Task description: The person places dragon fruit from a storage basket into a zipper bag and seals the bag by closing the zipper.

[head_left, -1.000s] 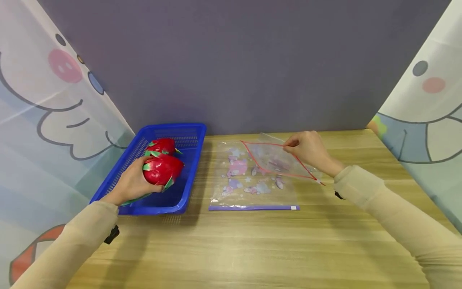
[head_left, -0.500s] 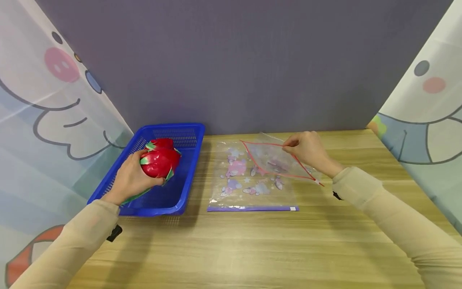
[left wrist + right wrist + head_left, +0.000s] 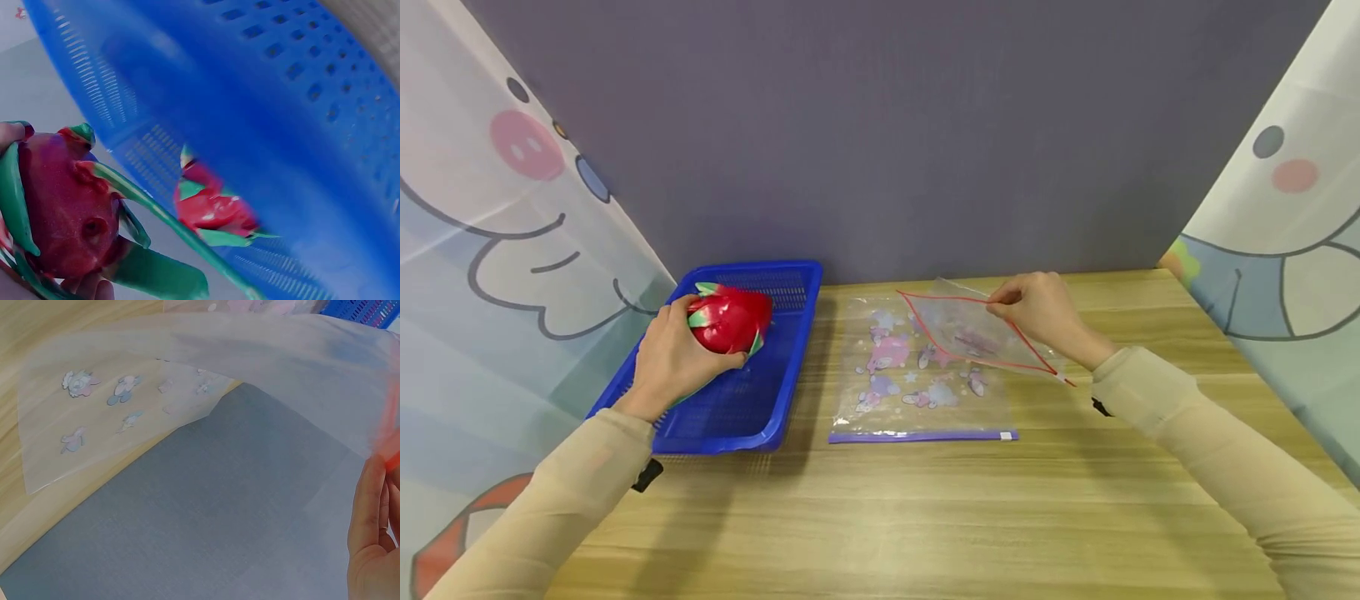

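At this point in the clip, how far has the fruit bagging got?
Done: the right hand pinches the red-edged zip bag with its mouth lifted off the table. In hand: the left hand grips a dragon fruit, raised above the blue basket. Left: nothing is in the bag yet, and a second dragon fruit lies in the basket.

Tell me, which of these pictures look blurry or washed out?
Head view: sharp, evenly lit, soft shadow beside the blue basket. Left wrist view: basket wall smeared, held dragon fruit clearer. Right wrist view: the zip bag close, hazy and pale.
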Demonstrator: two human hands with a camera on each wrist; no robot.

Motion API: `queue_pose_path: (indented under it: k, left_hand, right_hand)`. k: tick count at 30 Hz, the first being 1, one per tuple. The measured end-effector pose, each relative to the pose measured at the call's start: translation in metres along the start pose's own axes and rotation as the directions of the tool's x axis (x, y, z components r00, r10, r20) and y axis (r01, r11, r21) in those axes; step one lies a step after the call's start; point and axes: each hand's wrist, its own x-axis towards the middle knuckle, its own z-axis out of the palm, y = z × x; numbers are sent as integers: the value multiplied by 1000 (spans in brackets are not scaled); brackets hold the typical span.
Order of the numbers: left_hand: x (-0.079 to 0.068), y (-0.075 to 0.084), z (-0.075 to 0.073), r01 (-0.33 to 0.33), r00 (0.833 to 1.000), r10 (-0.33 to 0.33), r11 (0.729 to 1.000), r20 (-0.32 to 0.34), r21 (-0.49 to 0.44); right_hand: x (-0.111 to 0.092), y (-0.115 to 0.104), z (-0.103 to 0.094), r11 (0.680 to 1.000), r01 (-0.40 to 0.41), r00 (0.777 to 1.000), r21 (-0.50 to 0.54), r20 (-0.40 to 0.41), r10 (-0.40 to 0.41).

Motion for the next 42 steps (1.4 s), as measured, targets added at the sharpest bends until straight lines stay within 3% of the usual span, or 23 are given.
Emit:
queue_pose_path:
  k: [6, 18, 23, 29, 42]
  left_hand:
    - [0, 12, -6, -43, 999, 43, 999, -3, 2]
    - [6, 44, -5, -96, 995, 97, 995, 24, -36]
    - [7, 57, -1, -138, 990, 139, 989, 19, -46]
    - [-1, 66, 11, -177, 982, 181, 982, 58, -71]
    - [4, 99, 20, -235, 966, 246, 964, 84, -121]
  right_hand:
    - [0, -1, 3, 1000, 18, 1000, -1, -17, -18]
    - [5, -6, 0, 1000, 23, 1000, 2, -16, -23]
    - [4, -7, 0, 1000, 11, 1000, 2, -1, -11]
    - [-5, -8, 8, 999, -1, 999, 39, 43, 0]
    - [-1, -8, 9, 998, 39, 999, 39, -9, -39]
